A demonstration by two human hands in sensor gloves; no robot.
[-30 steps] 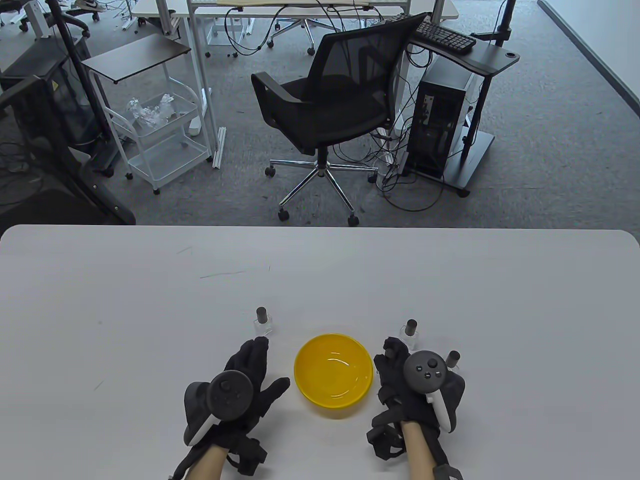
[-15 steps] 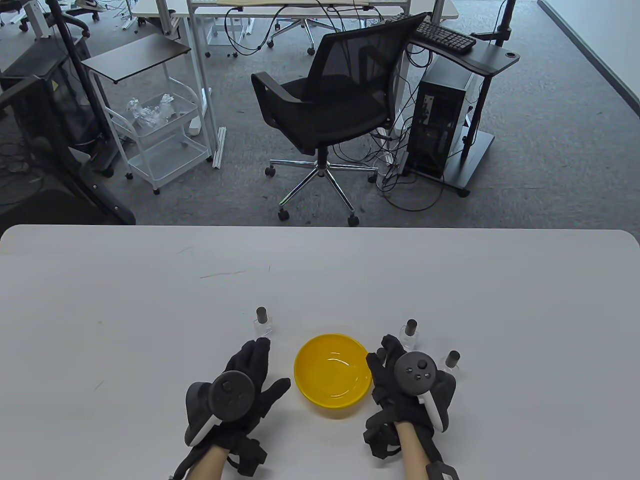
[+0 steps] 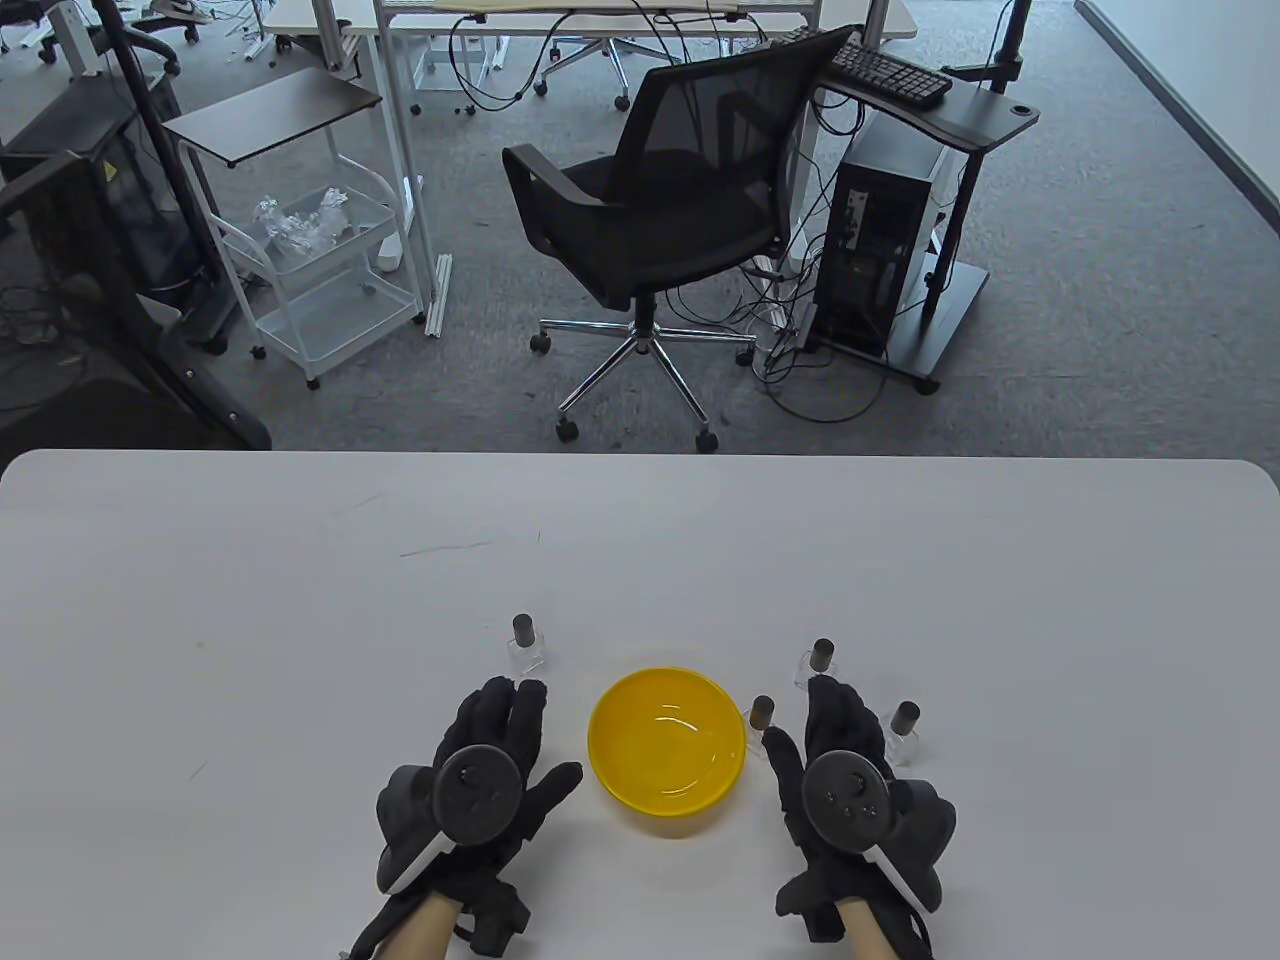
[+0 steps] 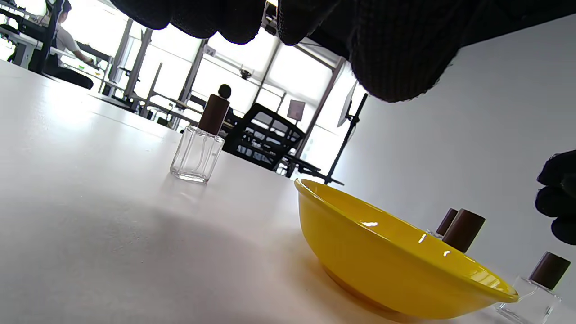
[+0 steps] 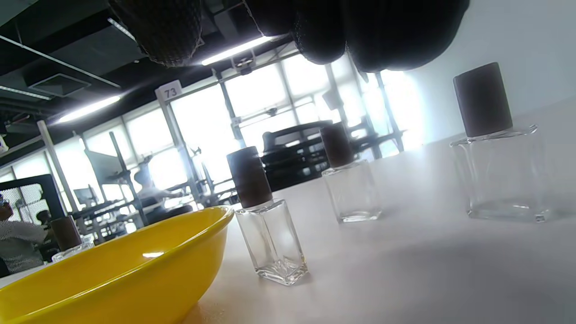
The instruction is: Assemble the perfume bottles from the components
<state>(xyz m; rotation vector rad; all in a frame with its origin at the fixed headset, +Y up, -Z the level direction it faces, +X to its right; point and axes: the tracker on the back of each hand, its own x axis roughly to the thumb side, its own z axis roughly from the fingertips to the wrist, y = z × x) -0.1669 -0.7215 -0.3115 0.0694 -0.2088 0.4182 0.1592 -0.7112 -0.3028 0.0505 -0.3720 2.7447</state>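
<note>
Four capped clear glass perfume bottles point(image 3: 762, 716) stand around the yellow plastic bowl point(image 3: 667, 750) near the bench's front edge. Both grips are released: left hand point(image 3: 490, 770) and right hand point(image 3: 845, 765) lie flat. A careless movement of the right hand could tip the nearest bottle.

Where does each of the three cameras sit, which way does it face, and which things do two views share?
Table view: high, looking down at the white table; left hand and right hand lie flat.
Left wrist view: low by the tabletop, facing the yellow bowl; gloved fingers hang on top.
Right wrist view: low, facing three capped bottles; fingers above.
Shared: the bowl and the bottle beside it show in both wrist views.
</note>
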